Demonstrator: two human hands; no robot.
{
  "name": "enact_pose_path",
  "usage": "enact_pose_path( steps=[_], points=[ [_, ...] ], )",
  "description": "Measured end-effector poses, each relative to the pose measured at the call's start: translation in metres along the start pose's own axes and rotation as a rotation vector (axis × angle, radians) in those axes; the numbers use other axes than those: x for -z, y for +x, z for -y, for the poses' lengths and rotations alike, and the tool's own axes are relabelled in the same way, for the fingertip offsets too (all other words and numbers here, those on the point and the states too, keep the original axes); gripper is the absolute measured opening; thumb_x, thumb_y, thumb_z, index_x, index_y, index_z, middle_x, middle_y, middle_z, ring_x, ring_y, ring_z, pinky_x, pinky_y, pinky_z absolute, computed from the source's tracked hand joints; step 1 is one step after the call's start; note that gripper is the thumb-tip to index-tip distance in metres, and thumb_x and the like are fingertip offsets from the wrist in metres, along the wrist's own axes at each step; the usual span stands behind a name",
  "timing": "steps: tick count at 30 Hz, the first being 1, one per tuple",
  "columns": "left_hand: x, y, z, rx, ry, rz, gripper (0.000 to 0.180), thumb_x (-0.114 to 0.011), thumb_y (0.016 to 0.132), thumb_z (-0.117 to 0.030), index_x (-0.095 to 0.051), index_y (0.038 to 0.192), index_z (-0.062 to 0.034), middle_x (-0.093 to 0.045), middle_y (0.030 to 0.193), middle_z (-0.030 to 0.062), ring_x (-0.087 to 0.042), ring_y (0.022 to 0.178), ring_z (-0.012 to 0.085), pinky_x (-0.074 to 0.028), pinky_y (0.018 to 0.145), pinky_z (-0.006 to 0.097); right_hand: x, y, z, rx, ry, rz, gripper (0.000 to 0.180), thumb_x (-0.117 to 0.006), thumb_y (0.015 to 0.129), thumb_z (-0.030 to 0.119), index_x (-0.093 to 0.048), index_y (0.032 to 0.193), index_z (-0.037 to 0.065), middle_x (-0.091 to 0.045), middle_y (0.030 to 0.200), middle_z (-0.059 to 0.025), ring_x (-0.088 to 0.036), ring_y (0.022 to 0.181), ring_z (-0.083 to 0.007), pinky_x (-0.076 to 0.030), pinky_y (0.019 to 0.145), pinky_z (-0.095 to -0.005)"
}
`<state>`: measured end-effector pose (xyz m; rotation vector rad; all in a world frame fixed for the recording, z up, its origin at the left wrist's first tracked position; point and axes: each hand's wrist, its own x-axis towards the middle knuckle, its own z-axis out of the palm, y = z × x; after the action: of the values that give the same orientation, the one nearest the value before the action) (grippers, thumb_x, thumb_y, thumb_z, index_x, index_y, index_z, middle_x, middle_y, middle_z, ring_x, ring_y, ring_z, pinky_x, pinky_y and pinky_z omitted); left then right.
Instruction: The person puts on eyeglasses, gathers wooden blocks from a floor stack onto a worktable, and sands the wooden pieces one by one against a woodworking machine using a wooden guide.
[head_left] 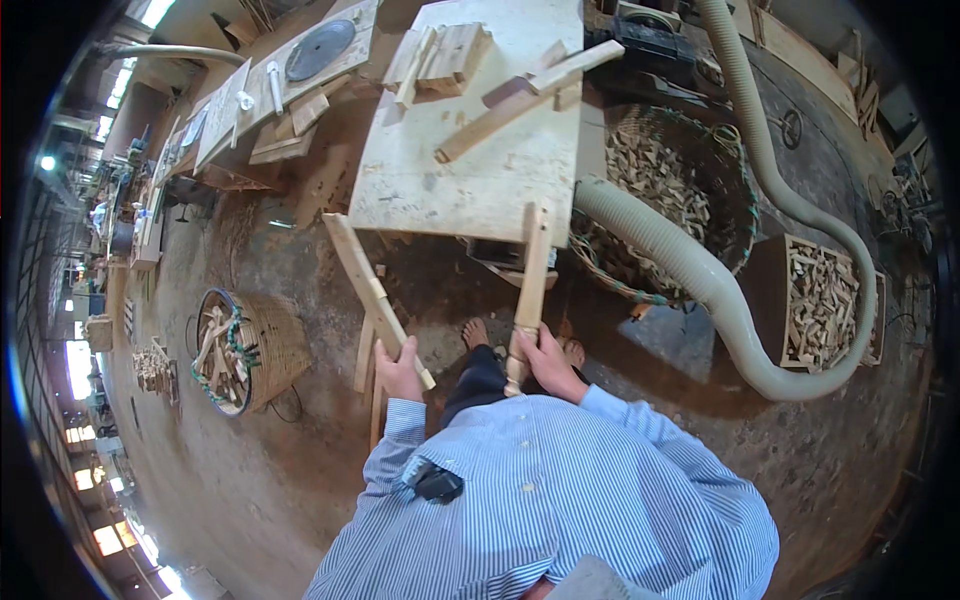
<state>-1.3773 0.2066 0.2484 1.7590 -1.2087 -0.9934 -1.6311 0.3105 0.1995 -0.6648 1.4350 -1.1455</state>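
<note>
My left hand [401, 372] is closed around the lower part of a long pale wooden strip [358, 262], which slants up and left toward the table's near left corner. In my right hand [549, 364] is a turned wooden leg [533, 280], square at its upper part and shaped with rounded turnings near my fingers. The leg points away from me, and its top end overlaps the near edge of the pale wooden table [440, 195]. The two pieces are apart from each other. Some of my fingers are hidden behind the wood.
On the table lie a stack of wooden blocks [455, 58] and crossed wooden bars [490, 122]. A ribbed hose [680, 260] curves along the right, past a large basket of offcuts [745, 215] and a wooden crate [770, 290]. At left stands a woven basket [275, 340].
</note>
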Motion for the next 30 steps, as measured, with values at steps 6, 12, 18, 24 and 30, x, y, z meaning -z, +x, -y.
enact_pose_path(
  steps=[6,12,18,24,30],
  points=[
    [0.001,0.092,0.006,-0.028,-0.070,0.166,0.052,-0.079,0.093,-0.014,-0.057,0.136,0.0035,-0.069,0.117,0.0118,-0.068,0.104,0.0195,-0.055,0.092,0.034,-0.032,-0.014,0.004,-0.436,0.399,-0.094,0.047,-0.047,0.113,0.046,-0.054,0.127,0.002,-0.069,0.099,-0.0121,-0.072,0.082,-0.0213,-0.061,0.069,-0.0354],
    [0.014,0.166,0.013,-0.094,-0.066,0.213,0.062,-0.080,0.090,-0.016,-0.053,0.142,0.0034,-0.068,0.124,0.0143,-0.068,0.109,0.0209,-0.055,0.095,0.035,-0.062,-0.011,0.006,-0.479,0.427,-0.388,0.044,-0.044,0.113,0.052,-0.052,0.120,0.009,-0.064,0.080,-0.0074,-0.065,0.061,-0.0199,-0.054,0.051,-0.0348],
    [0.022,0.210,0.012,-0.087,-0.042,0.163,0.060,-0.078,0.089,-0.009,-0.051,0.141,0.0025,-0.066,0.126,0.0122,-0.066,0.111,0.0196,-0.054,0.098,0.033,-0.077,-0.010,0.010,-0.446,0.410,-0.509,0.046,-0.042,0.113,0.055,-0.054,0.114,0.011,-0.061,0.075,-0.0050,-0.061,0.054,-0.0167,-0.050,0.044,-0.0314],
    [0.022,0.246,0.011,-0.096,-0.120,0.057,0.062,-0.083,0.085,-0.015,-0.055,0.137,0.0008,-0.070,0.119,0.0135,-0.070,0.105,0.0209,-0.056,0.094,0.035,-0.075,-0.009,0.010,-0.474,0.418,-0.566,0.048,-0.044,0.112,0.056,-0.055,0.116,0.009,-0.060,0.075,-0.0045,-0.060,0.056,-0.0145,-0.050,0.047,-0.0278],
    [0.040,0.289,-0.006,-0.102,-0.135,-0.003,0.055,-0.082,0.085,-0.011,-0.061,0.134,0.0010,-0.072,0.112,0.0100,-0.070,0.100,0.0183,-0.057,0.092,0.035,-0.067,-0.009,-0.015,-0.333,0.316,-0.512,0.054,-0.043,0.114,0.051,-0.058,0.132,0.003,-0.065,0.099,-0.0073,-0.064,0.079,-0.0151,-0.055,0.066,-0.0301]
  ],
)
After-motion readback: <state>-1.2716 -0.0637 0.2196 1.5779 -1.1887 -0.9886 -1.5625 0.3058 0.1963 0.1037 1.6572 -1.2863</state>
